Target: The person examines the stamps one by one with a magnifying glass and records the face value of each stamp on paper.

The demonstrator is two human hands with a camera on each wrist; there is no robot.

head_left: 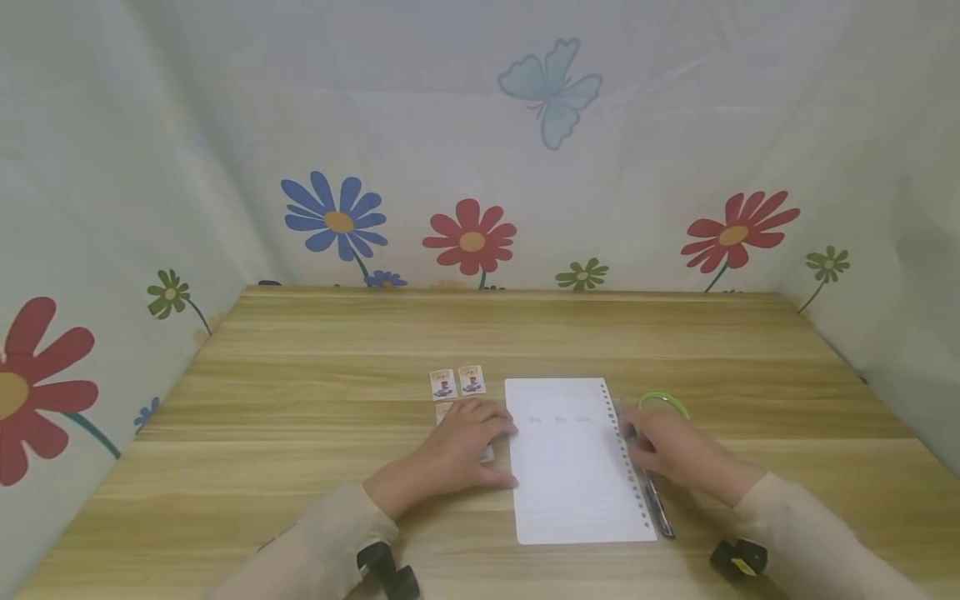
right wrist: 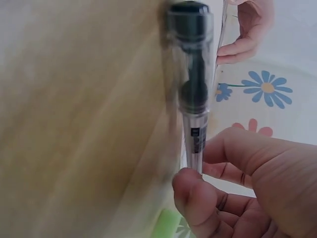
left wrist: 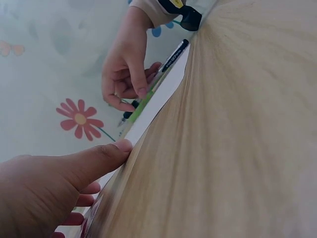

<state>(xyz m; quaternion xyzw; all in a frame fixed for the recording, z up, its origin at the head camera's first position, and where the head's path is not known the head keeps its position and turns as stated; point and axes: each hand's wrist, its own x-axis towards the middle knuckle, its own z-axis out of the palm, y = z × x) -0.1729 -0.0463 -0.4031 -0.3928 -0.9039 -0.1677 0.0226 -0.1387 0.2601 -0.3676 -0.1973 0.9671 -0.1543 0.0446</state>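
Observation:
A white sheet of loose-leaf paper (head_left: 577,492) lies on the table, with punched holes down its right side and three small faint marks in a row. My left hand (head_left: 465,446) rests at its left edge, fingers spread and thumb tip at the paper. Under and beyond that hand lie several small picture cards (head_left: 443,384), some partly covered. At the right edge, my right hand (head_left: 675,446) pinches a clear pen with dark ends (right wrist: 195,74) between thumb and fingers. The pen lies along the punched edge, its middle hidden by the fingers in the head view.
A bright green curved band (head_left: 666,398) lies just beyond my right hand, partly hidden by it. The wood-grain table (head_left: 337,350) runs back to a white cloth backdrop (head_left: 420,108) printed with flowers and a butterfly. Black wrist devices (head_left: 738,560) hang low beside both sleeves.

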